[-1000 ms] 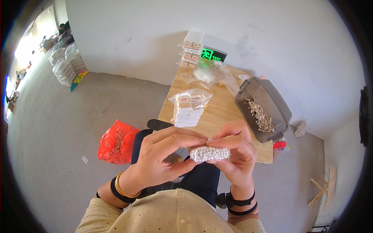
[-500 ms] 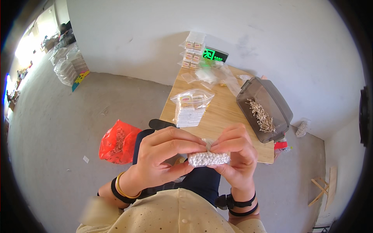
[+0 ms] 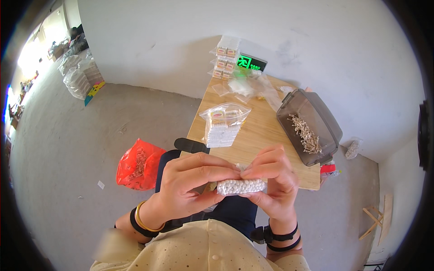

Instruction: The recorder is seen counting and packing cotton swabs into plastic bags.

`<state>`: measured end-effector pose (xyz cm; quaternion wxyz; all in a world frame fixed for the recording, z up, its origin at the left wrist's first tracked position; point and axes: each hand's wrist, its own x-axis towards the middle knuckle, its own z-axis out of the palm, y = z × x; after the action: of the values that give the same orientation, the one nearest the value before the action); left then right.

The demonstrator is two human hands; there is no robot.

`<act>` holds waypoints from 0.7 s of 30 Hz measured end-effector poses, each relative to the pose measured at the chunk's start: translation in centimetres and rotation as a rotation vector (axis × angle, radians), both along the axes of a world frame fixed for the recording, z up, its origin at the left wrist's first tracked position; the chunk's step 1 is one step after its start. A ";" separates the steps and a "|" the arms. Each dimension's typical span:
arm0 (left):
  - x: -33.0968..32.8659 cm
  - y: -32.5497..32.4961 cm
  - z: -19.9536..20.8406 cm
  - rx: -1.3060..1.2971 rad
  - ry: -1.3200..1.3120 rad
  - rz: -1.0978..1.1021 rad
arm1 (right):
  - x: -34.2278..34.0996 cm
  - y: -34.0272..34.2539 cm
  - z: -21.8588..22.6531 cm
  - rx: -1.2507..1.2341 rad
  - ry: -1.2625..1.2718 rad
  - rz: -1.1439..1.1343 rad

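Between my two hands is a small clear bag of cotton swabs (image 3: 241,187), its white tips packed together and facing me. My left hand (image 3: 192,179) is closed on the bag's left end, thumb below and fingers above. On the right end, my right hand (image 3: 272,180) pinches the top edge, with its thumb underneath. The fingertips of both hands meet at the bag's upper edge and partly hide it. Beyond them on the table stands an open clear zip bag (image 3: 223,128) filled with packs of swabs.
The wooden table (image 3: 257,131) carries a grey plastic bin (image 3: 332,128) with loose swabs (image 3: 305,134). At its far end are stacked swab packs (image 3: 226,56), loose clear bags (image 3: 244,86) and a green-lit exit sign (image 3: 251,63). A red plastic bag (image 3: 140,166) sits on the floor at left.
Both hands keep their hold on the swab bag. The fingertips have pressed lower at its upper edge, and less of the plastic stands up between them.
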<state>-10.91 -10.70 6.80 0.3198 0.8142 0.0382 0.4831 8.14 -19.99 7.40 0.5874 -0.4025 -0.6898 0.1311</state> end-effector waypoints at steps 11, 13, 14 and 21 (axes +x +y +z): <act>0.1 -0.2 0.0 -0.009 -0.022 0.069 | 0.5 0.2 -0.5 0.014 -0.024 -0.024; -0.1 -0.3 0.0 -0.011 0.004 0.073 | 0.5 0.2 -0.5 0.007 -0.027 -0.023; 0.0 -0.2 0.0 -0.003 -0.007 0.067 | 0.5 0.2 -0.5 0.004 -0.031 -0.028; 0.1 0.1 -0.3 -0.011 -0.014 0.031 | 0.6 0.3 -0.7 0.012 -0.061 -0.028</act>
<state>-10.85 -10.57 6.46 0.3171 0.8082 0.0513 0.4936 8.72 -19.65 6.74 0.5702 -0.4121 -0.7027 0.1063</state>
